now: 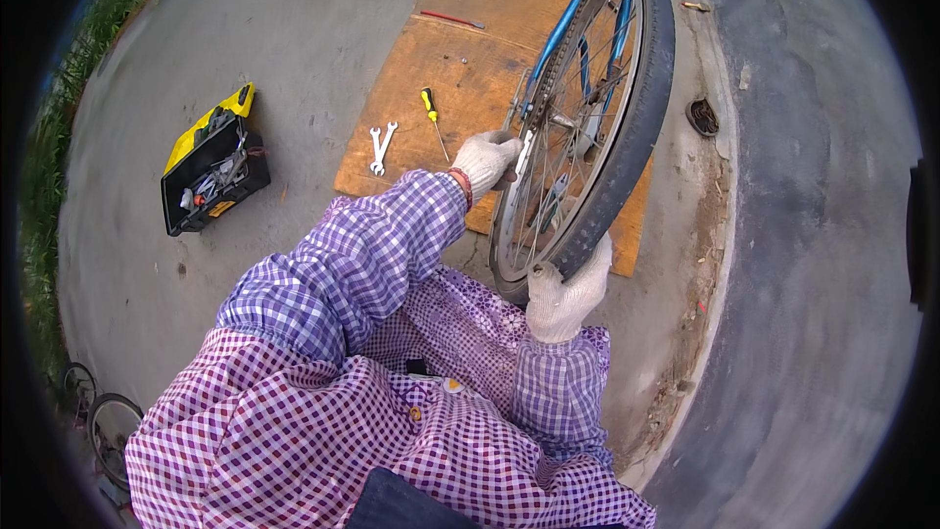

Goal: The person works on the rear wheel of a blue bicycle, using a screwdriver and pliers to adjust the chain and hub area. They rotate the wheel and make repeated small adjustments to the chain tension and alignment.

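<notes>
A bicycle wheel [641, 64] with a black tyre and wire spokes stands in front of me, fitted to a blue bicycle frame [565, 27]. My left hand [487, 161], in a white knit glove, is closed beside the wheel's left side near the hub. At its fingertips is a silver flat bar [525, 151] that looks like a wrench; its ends are hard to make out. My gloved right hand [571, 292] grips the tyre at its near lower end, thumb on the left side and fingers round the right.
A wooden board [411, 73] lies under the bicycle. On it are two wrenches [381, 148], a yellow screwdriver [432, 108] and a red rod [452, 20]. A black and yellow toolbox [215, 176] stands open at left. A dark round object [702, 117] lies right of the wheel.
</notes>
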`<action>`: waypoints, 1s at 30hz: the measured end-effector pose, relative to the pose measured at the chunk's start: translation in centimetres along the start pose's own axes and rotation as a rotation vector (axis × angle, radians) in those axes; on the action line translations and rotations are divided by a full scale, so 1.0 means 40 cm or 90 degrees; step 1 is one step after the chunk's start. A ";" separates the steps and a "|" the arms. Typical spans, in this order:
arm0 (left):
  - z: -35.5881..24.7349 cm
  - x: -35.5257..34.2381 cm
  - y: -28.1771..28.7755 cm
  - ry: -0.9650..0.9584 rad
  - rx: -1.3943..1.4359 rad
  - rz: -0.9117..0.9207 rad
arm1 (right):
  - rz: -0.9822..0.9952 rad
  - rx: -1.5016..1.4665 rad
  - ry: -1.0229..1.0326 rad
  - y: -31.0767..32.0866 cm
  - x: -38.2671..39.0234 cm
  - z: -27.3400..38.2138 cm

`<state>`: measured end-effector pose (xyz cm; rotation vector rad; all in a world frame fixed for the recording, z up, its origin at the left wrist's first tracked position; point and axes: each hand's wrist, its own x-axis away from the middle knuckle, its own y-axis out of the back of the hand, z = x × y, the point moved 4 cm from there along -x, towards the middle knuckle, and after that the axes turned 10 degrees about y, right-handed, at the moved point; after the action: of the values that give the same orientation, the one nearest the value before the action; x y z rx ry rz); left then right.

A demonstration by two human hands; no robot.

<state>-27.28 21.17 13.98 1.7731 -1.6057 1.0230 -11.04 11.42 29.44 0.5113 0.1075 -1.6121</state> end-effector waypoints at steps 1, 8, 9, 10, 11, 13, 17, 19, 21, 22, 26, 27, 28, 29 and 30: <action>-0.004 0.009 -0.016 -0.021 0.015 0.006 | 0.014 0.018 0.007 0.013 0.010 0.006; -0.029 0.050 -0.077 -0.089 -0.009 -0.007 | -0.044 -0.091 -0.089 0.054 0.080 0.032; -0.029 0.051 -0.073 -0.091 -0.005 0.001 | -0.051 -0.099 -0.101 0.048 0.087 0.033; -0.026 0.051 -0.067 -0.085 -0.003 0.006 | -0.060 -0.106 -0.114 0.041 0.095 0.034; -0.024 0.048 -0.062 -0.083 0.030 0.015 | -0.047 -0.132 -0.097 0.032 0.097 0.034; -0.011 0.038 -0.047 -0.065 0.098 0.038 | -0.033 -0.103 -0.070 0.016 0.106 0.031; 0.013 0.010 -0.013 -0.050 0.132 0.024 | -0.033 -0.029 -0.058 -0.014 0.132 0.012; 0.018 -0.005 0.003 -0.049 0.124 -0.006 | -0.045 -0.046 -0.030 -0.032 0.135 0.002; 0.019 -0.018 0.016 -0.048 0.116 -0.027 | -0.044 -0.055 -0.046 -0.044 0.136 -0.004; 0.019 -0.022 0.020 -0.048 0.112 -0.033 | -0.045 -0.051 -0.051 -0.047 0.136 -0.004; 0.012 -0.029 0.027 -0.068 0.086 -0.050 | -0.055 -0.024 -0.059 -0.055 0.132 0.003; 0.009 -0.028 0.027 -0.077 0.087 -0.047 | -0.054 -0.015 -0.054 -0.055 0.130 0.004; 0.007 -0.026 0.026 -0.080 0.089 -0.045 | -0.054 -0.009 -0.048 -0.055 0.129 0.004; 0.006 -0.024 0.026 -0.078 0.091 -0.042 | -0.056 -0.031 -0.049 -0.054 0.129 0.002; 0.003 -0.021 0.026 -0.086 0.087 -0.043 | -0.060 -0.057 -0.049 -0.054 0.128 -0.002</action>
<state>-28.27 21.41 13.12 2.0126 -1.5765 1.0210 -13.19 6.99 26.88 0.3793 0.1469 -1.7085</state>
